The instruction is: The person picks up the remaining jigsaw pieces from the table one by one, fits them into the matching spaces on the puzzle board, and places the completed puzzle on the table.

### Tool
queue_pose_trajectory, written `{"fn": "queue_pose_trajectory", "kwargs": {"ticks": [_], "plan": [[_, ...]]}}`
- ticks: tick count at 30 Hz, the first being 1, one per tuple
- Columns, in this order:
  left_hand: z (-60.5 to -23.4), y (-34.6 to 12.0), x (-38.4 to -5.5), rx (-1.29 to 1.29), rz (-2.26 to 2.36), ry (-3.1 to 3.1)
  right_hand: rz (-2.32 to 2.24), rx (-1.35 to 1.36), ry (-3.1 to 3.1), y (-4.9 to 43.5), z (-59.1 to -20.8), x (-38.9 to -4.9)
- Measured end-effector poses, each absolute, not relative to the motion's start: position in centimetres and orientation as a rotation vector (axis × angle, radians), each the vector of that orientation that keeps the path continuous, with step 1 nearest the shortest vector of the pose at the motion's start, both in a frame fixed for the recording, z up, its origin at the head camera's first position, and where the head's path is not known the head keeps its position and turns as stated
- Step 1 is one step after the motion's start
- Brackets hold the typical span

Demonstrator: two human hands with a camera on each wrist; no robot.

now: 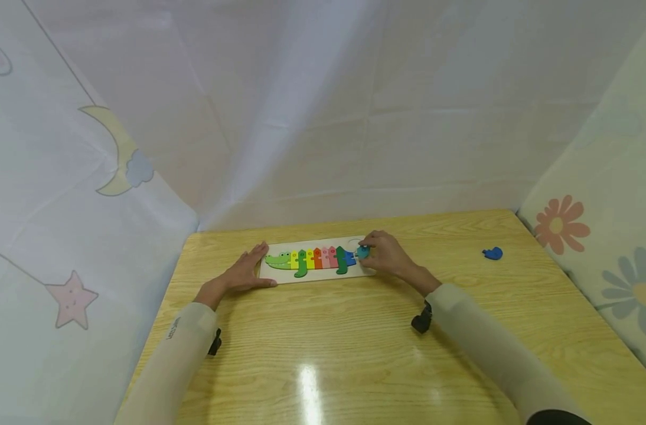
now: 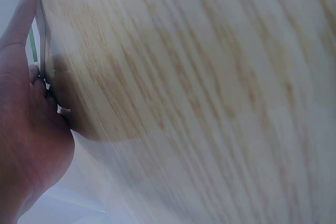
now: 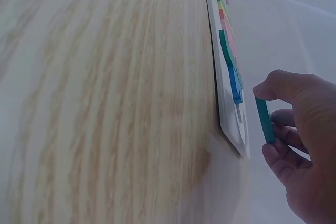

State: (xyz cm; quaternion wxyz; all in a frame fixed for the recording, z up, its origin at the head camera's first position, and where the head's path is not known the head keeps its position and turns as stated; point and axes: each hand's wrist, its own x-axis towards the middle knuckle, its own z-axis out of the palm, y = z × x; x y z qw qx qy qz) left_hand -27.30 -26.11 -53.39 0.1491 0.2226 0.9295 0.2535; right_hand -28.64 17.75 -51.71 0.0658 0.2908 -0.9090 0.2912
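A wooden puzzle board (image 1: 280, 247) lies on the table, bearing a crocodile puzzle (image 1: 316, 258) of joined coloured pieces, from a light green head to a blue piece (image 1: 349, 258) at the right. My left hand (image 1: 244, 270) rests at the board's left end, fingers and thumb spread along its edges. Above the right end, my right hand (image 1: 388, 255) pinches a teal puzzle piece (image 3: 264, 118) between thumb and fingers. The right wrist view shows that piece held off the board. In the left wrist view the left palm (image 2: 31, 145) hides most of the board.
A dark blue puzzle piece (image 1: 493, 253) lies apart on the table's right side. The wooden table (image 1: 302, 330) meets a pale curtain (image 1: 355, 147) at its back edge, with printed cloths on both sides.
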Motion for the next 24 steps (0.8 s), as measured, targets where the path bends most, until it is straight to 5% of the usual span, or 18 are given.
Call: {"fn": "queue_pose_trajectory", "kwargs": {"ticks": [24], "plan": [[-53.1, -26.0, -27.1, 0.635, 0.719, 2.684, 0.810, 0.902, -2.773, 17.2, -52.9, -29.4]]}}
